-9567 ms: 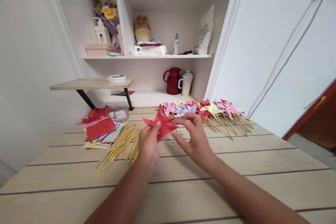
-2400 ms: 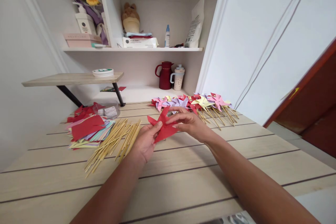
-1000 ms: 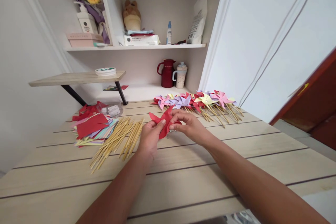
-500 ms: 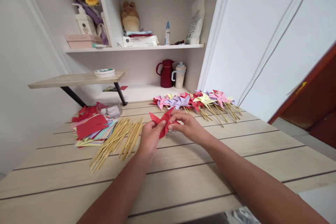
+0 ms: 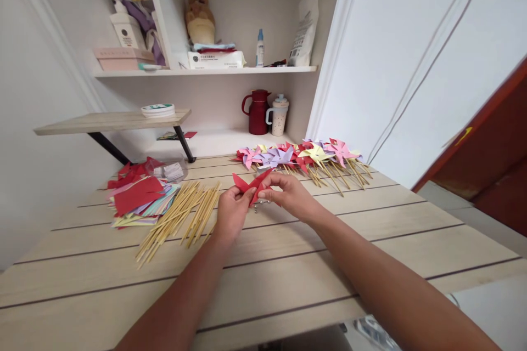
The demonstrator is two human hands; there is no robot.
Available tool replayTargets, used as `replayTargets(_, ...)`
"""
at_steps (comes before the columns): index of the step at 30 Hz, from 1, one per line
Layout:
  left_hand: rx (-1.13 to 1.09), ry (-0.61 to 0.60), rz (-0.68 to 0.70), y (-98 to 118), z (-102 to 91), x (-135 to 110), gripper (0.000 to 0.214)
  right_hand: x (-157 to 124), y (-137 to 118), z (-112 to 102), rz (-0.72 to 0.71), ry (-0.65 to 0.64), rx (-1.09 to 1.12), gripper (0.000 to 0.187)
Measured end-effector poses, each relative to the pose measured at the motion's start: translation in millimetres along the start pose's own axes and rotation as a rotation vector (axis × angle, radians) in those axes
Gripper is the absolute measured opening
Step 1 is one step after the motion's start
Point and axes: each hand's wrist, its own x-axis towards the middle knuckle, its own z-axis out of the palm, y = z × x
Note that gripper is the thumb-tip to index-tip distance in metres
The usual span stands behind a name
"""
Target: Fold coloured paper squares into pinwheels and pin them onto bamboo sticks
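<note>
Between my two hands is a red paper pinwheel (image 5: 254, 182) with its points partly folded. My left hand (image 5: 233, 209) is closed on its left side, thumb pressed on the paper near the middle. My right hand (image 5: 284, 196) pinches its right side, fingertips close to the left thumb. Small shiny metal pins (image 5: 256, 209) lie on the table just below the paper. To the left of my left hand are thin wooden sticks (image 5: 181, 219) in a loose pile. The underside of the pinwheel is hidden.
Finished pinwheels (image 5: 315, 154) on sticks lie in a heap at the back right. Left are stacked coloured paper pieces (image 5: 138, 197) and a clear plastic box (image 5: 171, 170), near a small raised shelf (image 5: 111, 120). A dark red jug (image 5: 258, 112) and a cup (image 5: 280, 116) stand behind.
The red paper has been folded in further, its lower point showing less. My hands stay on it, fingertips closer together. The whole view has shifted slightly.
</note>
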Motion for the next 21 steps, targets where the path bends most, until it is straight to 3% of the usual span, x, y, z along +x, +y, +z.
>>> replayTargets(11, -0.028, 0.052, 0.018, 2.9, -4.1, -0.1, 0.026, 0.7, -1.4, 2.5, -0.080, -0.031, 0.017, 0.024)
replayTargets(17, -0.086, 0.036, -0.011, 2.1, -5.5, -0.4, 0.031, 2.0, 2.9, 4.0, 0.024, 0.073, -0.077, 0.017)
replayTargets(21, -0.101, 0.024, -0.009, 1.4, -3.5, -1.6, 0.030, 2.1, 3.3, 4.6, -0.043, 0.150, -0.177, 0.018)
